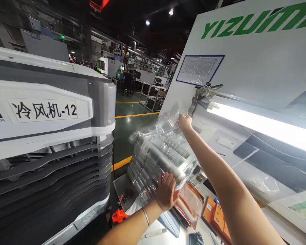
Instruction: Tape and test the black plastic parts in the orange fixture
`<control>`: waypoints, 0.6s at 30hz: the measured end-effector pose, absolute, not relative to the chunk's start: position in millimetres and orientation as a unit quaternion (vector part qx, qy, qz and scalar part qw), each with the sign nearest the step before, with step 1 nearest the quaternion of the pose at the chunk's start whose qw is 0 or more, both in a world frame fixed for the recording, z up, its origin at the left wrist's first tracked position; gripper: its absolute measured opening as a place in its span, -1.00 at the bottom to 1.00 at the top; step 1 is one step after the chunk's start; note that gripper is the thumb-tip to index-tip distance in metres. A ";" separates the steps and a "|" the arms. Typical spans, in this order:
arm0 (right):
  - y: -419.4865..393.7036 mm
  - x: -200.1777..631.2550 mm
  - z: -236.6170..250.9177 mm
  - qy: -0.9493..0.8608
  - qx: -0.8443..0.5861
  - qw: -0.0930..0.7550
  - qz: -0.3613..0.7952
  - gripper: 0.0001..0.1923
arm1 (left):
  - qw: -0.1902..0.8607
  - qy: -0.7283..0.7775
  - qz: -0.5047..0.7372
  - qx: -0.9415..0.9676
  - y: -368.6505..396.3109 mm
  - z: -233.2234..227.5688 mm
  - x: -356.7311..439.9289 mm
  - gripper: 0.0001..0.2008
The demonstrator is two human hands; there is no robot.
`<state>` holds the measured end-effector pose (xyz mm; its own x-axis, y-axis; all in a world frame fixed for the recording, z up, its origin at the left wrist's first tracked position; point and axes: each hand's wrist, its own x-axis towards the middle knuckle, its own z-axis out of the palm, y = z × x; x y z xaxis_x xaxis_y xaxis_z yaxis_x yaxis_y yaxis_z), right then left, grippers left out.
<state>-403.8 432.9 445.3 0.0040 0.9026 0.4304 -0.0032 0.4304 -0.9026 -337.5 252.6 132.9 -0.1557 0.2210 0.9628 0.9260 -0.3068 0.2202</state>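
A clear plastic bag (158, 149) packed with rows of transparent moulded parts stands on the end of a work table. My left hand (165, 192) presses flat against the bag's near lower side, a thin bracelet on its wrist. My right hand (185, 122) reaches up and pinches the gathered top of the bag's film, arm stretched out across the table.
A grey and white air cooler (51, 136) labelled with the number 12 fills the left. A white machine panel (244, 61) with green lettering and a lit strip lamp (257, 124) stands to the right. Orange boxes (214, 212) and red clips (119, 215) lie on the table. People stand far down the aisle (127, 81).
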 end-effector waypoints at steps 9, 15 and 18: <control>373.1 -335.7 487.2 -0.683 -0.123 0.693 0.192 -0.82 | 0.125 -0.502 -0.575 -0.634 261.3 107.7 -341.0 -0.37; 312.3 -274.6 450.1 -0.925 -0.033 0.376 -0.042 -0.94 | 0.184 -0.496 -0.598 -0.602 237.9 131.3 -340.2 -0.30; 289.8 -258.0 406.4 -0.973 -0.027 0.229 -0.030 -0.92 | 0.185 -0.467 -0.672 -0.545 216.1 159.6 -349.4 -0.34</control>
<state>-258.0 289.8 406.4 -0.8937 0.0378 0.4471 0.0655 0.9968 0.0467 -349.4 216.1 159.6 -0.3379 0.2594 0.9047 0.7574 -0.4957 0.4250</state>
